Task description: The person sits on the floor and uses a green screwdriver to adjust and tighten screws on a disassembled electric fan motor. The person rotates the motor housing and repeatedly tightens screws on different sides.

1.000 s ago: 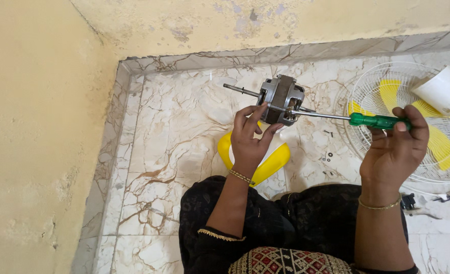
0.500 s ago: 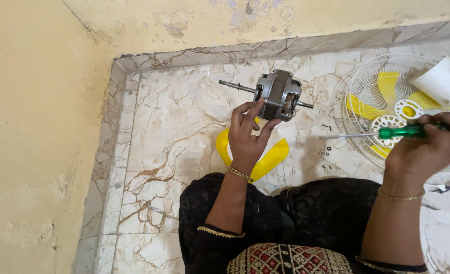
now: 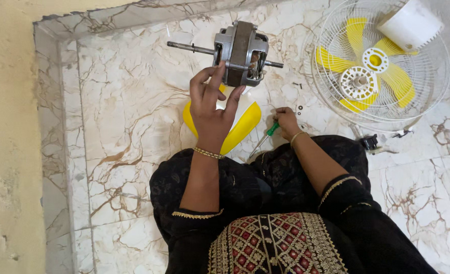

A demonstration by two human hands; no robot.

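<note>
My left hand (image 3: 212, 104) holds up a grey metal fan motor (image 3: 240, 52) by its lower edge; a steel shaft sticks out on both sides of it. Under the motor lies a yellow and white fan housing shell (image 3: 237, 124) on the marble floor. My right hand (image 3: 287, 122) is down at the floor beside my knee, fingers closed around a green-handled screwdriver (image 3: 265, 137) whose tip points toward my lap. Small screws and washers (image 3: 300, 108) lie on the floor just right of that hand.
A white wire fan guard with yellow blades (image 3: 380, 63) lies at the right, a white plastic cover (image 3: 410, 25) resting on its upper rim. A small black part (image 3: 371, 143) lies below the guard. A cream wall (image 3: 6, 137) and marble skirting bound the left and far sides.
My right hand has pulled the screwdriver away from the motor and lowered it to the floor by my knee. The motor stays raised in my left hand.
</note>
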